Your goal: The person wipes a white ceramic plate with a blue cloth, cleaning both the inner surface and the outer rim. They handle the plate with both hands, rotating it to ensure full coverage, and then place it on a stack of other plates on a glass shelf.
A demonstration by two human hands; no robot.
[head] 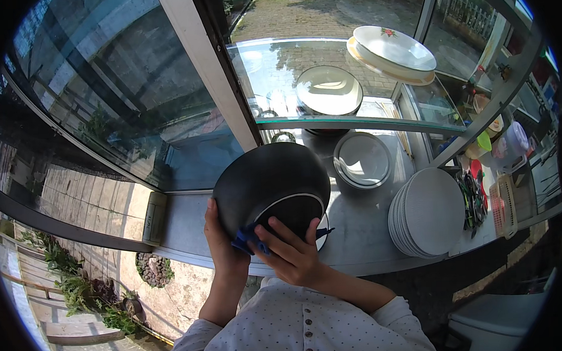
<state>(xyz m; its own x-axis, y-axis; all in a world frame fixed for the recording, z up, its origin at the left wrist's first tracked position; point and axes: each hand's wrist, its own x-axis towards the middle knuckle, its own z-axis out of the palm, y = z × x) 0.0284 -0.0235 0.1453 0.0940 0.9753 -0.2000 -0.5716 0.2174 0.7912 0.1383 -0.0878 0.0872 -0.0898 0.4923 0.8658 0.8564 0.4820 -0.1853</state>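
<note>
A black bowl (271, 173) is tilted with its underside towards me, above the metal counter; a pale ring edges its base. My left hand (228, 246) grips the bowl's left side, thumb up along the wall. In my right hand (291, 255) is a dark blue cloth (251, 238), pressed against the base with the fingers spread over it. Part of the cloth pokes out right of that hand. Behind it shows a sliver of a white round dish (322, 239), mostly hidden.
Right on the counter (352, 238) stand stacked white bowls (362, 160) and tall stacked white plates (426, 211), beside cutlery (472, 200) and a plastic basket (503, 206). A glass shelf (278, 109) crosses ahead, carrying oval dishes (393, 48). A metal post (210, 65) rises left.
</note>
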